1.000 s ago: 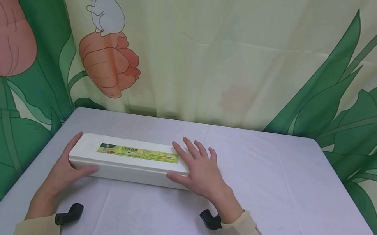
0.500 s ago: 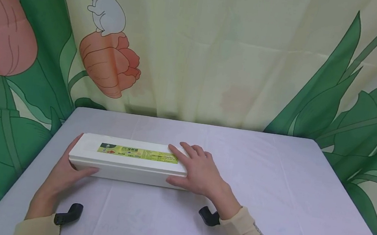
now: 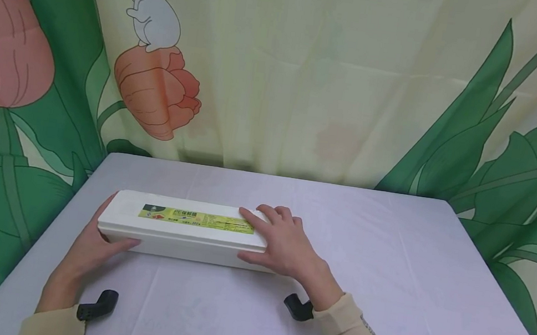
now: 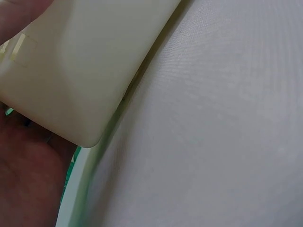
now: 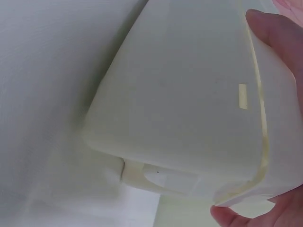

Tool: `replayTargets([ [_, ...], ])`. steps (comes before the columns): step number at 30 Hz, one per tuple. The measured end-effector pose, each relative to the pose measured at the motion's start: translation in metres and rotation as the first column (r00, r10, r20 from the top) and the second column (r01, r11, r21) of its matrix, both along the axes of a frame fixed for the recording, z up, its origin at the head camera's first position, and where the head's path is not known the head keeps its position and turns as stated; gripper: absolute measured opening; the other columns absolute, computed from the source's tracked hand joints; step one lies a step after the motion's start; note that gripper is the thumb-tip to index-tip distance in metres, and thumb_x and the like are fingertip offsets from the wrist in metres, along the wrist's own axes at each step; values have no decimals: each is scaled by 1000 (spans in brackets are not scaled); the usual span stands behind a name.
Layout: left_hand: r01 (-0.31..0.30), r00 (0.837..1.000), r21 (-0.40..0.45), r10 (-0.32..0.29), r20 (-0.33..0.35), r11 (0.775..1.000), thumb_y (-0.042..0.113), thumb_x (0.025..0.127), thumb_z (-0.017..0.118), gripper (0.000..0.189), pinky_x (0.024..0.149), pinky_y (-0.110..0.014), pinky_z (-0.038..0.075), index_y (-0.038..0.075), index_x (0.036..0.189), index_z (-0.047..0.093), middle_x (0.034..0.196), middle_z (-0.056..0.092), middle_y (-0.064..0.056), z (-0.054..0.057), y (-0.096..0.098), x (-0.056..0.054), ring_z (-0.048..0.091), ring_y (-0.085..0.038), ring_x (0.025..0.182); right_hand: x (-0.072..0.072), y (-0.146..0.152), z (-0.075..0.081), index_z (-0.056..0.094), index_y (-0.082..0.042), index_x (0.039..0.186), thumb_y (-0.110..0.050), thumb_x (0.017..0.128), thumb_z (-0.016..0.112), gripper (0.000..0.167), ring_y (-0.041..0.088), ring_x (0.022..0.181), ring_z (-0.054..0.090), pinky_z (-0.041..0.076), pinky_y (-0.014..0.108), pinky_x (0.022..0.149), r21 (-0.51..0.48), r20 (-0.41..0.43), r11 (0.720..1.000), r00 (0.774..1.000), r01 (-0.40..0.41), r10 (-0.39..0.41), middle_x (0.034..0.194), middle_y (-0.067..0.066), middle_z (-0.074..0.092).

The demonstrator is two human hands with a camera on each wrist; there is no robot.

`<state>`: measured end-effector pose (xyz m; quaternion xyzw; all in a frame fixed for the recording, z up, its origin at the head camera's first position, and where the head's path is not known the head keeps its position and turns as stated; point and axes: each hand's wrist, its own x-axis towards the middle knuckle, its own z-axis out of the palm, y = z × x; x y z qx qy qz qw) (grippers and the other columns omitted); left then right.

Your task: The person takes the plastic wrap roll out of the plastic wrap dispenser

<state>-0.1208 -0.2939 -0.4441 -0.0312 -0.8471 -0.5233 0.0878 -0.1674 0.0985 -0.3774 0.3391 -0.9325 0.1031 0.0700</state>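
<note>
A long white cling film box (image 3: 178, 247) with a yellow-green label (image 3: 197, 219) lies on the white cloth, left of the table's middle. My left hand (image 3: 90, 240) grips its left end, thumb along the front and fingers behind, mostly hidden. At the other end my right hand (image 3: 286, 248) holds the lid, its thumb on the front and its fingers bent over the top. In the right wrist view a fine seam runs between the lid (image 5: 279, 118) and the body (image 5: 189, 85); the lid looks down on the body. The left wrist view shows the box's rounded lower corner (image 4: 71, 109).
White cloth (image 3: 359, 285) covers the table and extends right of the box. A curtain (image 3: 284, 80) printed with tulips and a small animal hangs behind the table's back edge. A black wrist camera mount (image 3: 98, 306) sits by the left sleeve, another (image 3: 299, 307) by the right.
My right hand's spread fingers have come together and bent down onto the box's right end. Its forearm shifted slightly. The left hand and the box have stayed in place.
</note>
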Motion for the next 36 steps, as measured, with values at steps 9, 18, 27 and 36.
replayTargets([
  [9,-19,998,-21,20,53,1000,15,83,84,108,113,-56,29,19,164,12,158,32,-22,4,3,3,34,-28,140,5,16,7,48,-32,151,-61,84,73,77,36,123,46,44,51,87,-53,-47,998,998,30,-32,142,7,51],
  [18,-39,997,-72,44,66,997,27,88,80,100,106,-78,20,22,164,15,164,22,-20,11,5,0,22,-49,146,11,48,18,49,-27,152,-57,81,78,82,40,123,45,45,55,86,-119,-80,987,989,111,-121,141,8,51],
  [27,-91,994,-264,103,32,960,41,95,69,88,107,-76,22,10,162,20,163,20,-24,21,15,-7,20,-49,146,30,92,19,46,-23,154,-52,82,80,84,43,122,44,41,63,91,-178,-76,959,968,223,-239,144,14,48],
  [36,-90,996,-474,80,-40,876,48,101,57,84,110,-70,25,-1,159,21,161,22,-26,23,24,-6,23,-47,145,45,128,12,48,-21,151,-46,81,82,82,47,117,45,41,65,84,-196,-122,937,941,288,-315,140,16,49],
])
